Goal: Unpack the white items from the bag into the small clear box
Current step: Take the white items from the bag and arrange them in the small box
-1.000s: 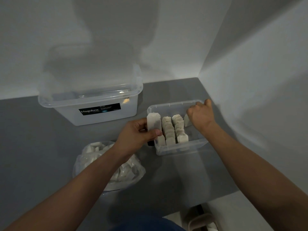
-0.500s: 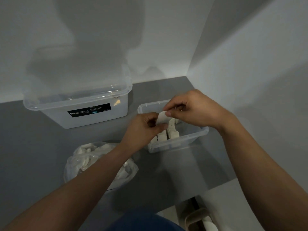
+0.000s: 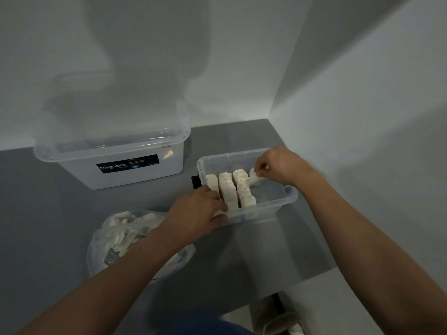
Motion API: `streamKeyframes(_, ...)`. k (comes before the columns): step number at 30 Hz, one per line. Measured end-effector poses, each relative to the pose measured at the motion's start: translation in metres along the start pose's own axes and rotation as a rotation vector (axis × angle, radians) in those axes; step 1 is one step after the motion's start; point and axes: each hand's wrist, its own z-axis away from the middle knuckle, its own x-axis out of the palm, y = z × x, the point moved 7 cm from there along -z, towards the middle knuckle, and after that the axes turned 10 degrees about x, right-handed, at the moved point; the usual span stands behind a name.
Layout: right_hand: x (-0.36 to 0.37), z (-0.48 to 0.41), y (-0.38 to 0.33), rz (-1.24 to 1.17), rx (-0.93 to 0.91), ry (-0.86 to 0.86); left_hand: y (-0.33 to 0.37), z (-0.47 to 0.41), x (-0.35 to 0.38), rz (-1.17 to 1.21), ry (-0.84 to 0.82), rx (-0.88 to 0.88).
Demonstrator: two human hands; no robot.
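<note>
Evidently the white item (image 3: 256, 178) being placed now is going in at the far right of the packed rows, pinched between the thumb and fingertips of the right hand (image 3: 278, 169), whose other fingers are curled in above it; it sits low inside the small clear box (image 3: 273, 209), right beside the third row, which looks like the start of a fourth. The rows (image 3: 231, 187) already there stand on edge, pressed against one another from the near wall toward the far one, and I would guess that is to fit as many as the box will take. The left hand (image 3: 203, 209) is at the box's near left corner, fingers over the rim and touching the nearest pieces; it seems to be steadying the box and keeping the rows from tipping while the new piece goes in. I see nothing held in it. The bag (image 3: 113, 240) lies open on the grey floor (image 3: 48, 213) just to the left, under the left forearm, near enough for a short reach, and it looks to hold plenty more white pieces, so the job seems well short of done. A larger lidded tub (image 3: 116, 151) stands behind, apart from the work.
</note>
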Motion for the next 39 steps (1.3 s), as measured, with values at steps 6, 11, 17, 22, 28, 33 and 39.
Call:
streamKeyframes(6,0.050,-0.028,0.003,0.513,-0.002,0.054,0.005,0.000,-0.002,-0.003,0.027,-0.010)
streamKeyframes(11,0.056,-0.033,0.004,0.626,0.026,0.126,0.003,0.001,-0.001,0.012,0.013,-0.039)
streamKeyframes(17,0.054,-0.030,-0.002,0.622,0.046,0.124,0.002,0.002,0.001,0.012,0.022,-0.054)
streamKeyframes(22,0.047,-0.024,0.007,0.556,0.109,0.205,0.002,0.003,0.001,0.000,0.037,-0.053)
streamKeyframes(28,0.015,0.016,0.017,0.153,0.129,0.501,0.001,0.004,0.001,0.002,0.059,-0.038)
streamKeyframes(33,0.028,0.040,0.031,0.061,0.183,0.503,0.002,0.005,0.002,-0.014,0.048,-0.014)
streamKeyframes(39,0.009,0.077,0.014,-0.234,0.172,0.596,0.002,0.021,-0.007,0.034,0.123,0.025)
